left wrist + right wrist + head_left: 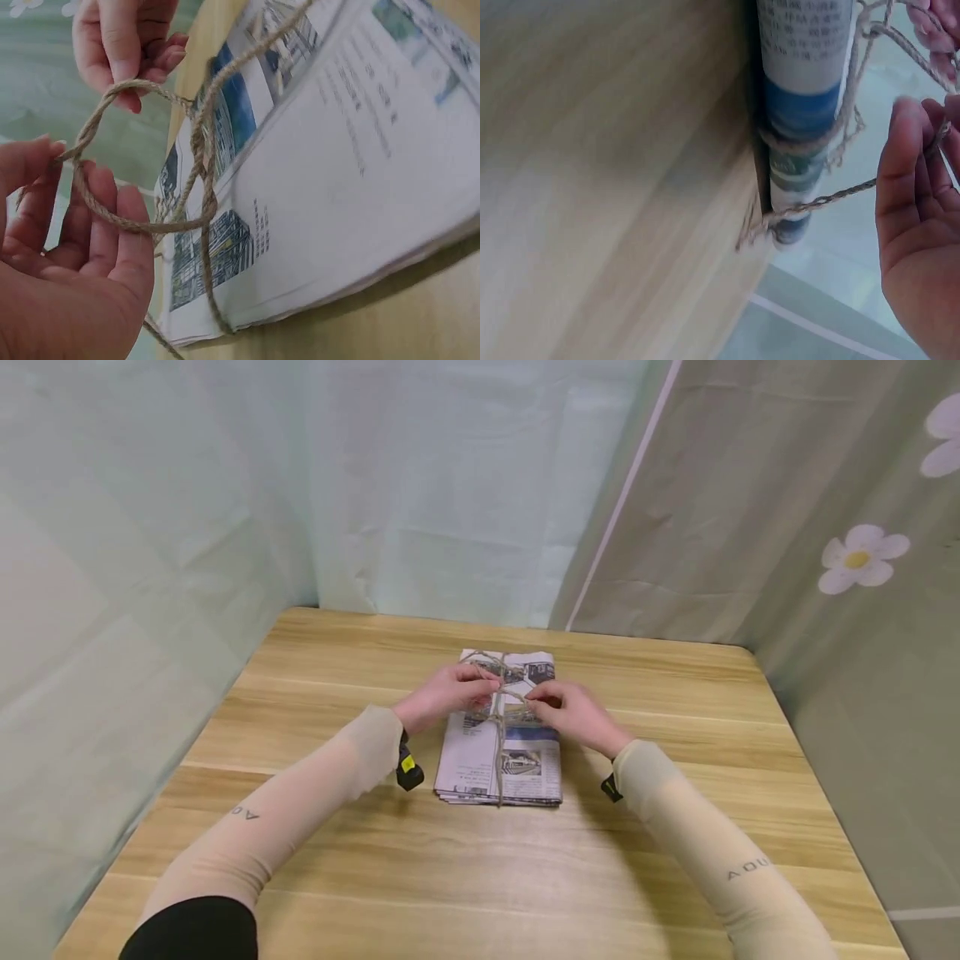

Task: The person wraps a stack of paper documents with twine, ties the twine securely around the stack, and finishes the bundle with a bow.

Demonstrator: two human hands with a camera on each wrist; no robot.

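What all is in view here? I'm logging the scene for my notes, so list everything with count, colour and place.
newspaper bundle: one stack, white with blue and grey print, middle of the table.
jute twine: one length, tan, tied lengthwise and crosswise around the bundle, with a loose loop above it.
wooden table: one, light brown, under the bundle.
cloth backdrop: pale green, behind and to the left of the table.
flowered curtain: grey-green with white flowers, to the right.
sleeves: two, beige, on the forearms.
hands: the left hand and the right hand pinch the twine over the bundle.
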